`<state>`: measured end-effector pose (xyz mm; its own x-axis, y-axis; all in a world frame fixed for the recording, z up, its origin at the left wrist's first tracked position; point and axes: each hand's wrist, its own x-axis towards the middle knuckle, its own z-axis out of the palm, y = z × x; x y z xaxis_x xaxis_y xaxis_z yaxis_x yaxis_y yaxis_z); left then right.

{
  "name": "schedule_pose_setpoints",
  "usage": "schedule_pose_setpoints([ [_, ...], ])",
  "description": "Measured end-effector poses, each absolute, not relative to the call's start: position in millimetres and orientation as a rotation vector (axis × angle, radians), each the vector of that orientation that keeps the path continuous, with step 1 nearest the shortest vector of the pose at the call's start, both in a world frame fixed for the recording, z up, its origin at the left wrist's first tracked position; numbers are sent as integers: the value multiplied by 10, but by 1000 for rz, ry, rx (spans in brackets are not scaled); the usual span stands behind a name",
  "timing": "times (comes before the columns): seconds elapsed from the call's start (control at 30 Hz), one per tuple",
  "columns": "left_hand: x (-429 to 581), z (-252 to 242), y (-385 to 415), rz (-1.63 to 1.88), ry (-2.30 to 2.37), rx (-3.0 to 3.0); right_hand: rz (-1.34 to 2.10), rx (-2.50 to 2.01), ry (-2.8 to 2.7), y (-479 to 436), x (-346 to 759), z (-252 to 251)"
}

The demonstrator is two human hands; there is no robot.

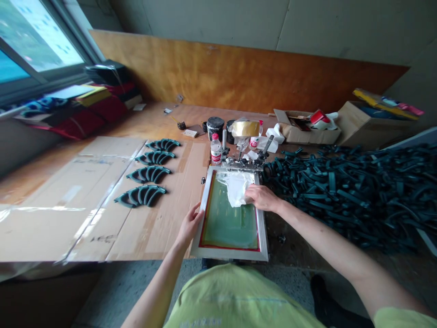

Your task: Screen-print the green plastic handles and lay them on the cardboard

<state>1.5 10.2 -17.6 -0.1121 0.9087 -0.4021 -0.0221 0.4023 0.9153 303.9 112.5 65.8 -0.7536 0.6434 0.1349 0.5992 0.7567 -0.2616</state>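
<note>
A screen printing frame with a pale metal border and green mesh lies in front of me at the bench edge. My left hand grips its left side, the fingers curled at the border. A crumpled white wiping cloth rests on the upper part of the mesh. My right hand is closed on the right edge of this cloth, near the frame's right border. Behind the frame, a metal clamp mount holds its far end. What is under the mesh I cannot make out.
Several dark green curved slatted parts lie in a column on the cardboard at left. A big heap of dark green pieces fills the right. Behind the mount stand a red-capped bottle, a black tub, a tape roll and boxes.
</note>
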Motion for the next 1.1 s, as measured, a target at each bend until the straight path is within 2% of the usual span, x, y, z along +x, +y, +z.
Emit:
schedule_pose_setpoints([
  [0.13, 28, -105, 101, 980, 1466, 823, 161, -1151, -2541, 1163, 2920, 562],
  [0.23, 41, -44, 95, 986, 1452, 788, 78, -1069, -2512, 984, 2917, 391],
  [0.33, 52, -23, 97, 984, 1460, 786, 168, -968, -2533, 908, 3010, 374],
  [0.43, 58, 55, 97, 976, 1479, 784, 297, -1054, -2459, 1156, 3003, 539],
  [0.57, 41, 413, 83, 955, 1434, 769, 334, -1410, -2345, 1695, 2857, 833],
  [0.73, -17, 997, 222, 1011, 1449, 885, 56, -1644, -2039, 1917, 3176, 980],
  [0.8, -9, 1168, 394, 1129, 1402, 957, 84, -1738, -1890, 1792, 3402, 857],
  [0.9, 54, 1394, 746, 1334, 1234, 1015, 308, -1845, -1940, 1454, 3546, 496],
  [0.97, 100, 1544, 972, 1384, 1173, 1041, 413, -1775, -2119, 1230, 3479, 249],
  [1.1, 205, 1641, 1094, 1487, 1181, 1011, 356, -1602, -2336, 998, 3214, 73],
])
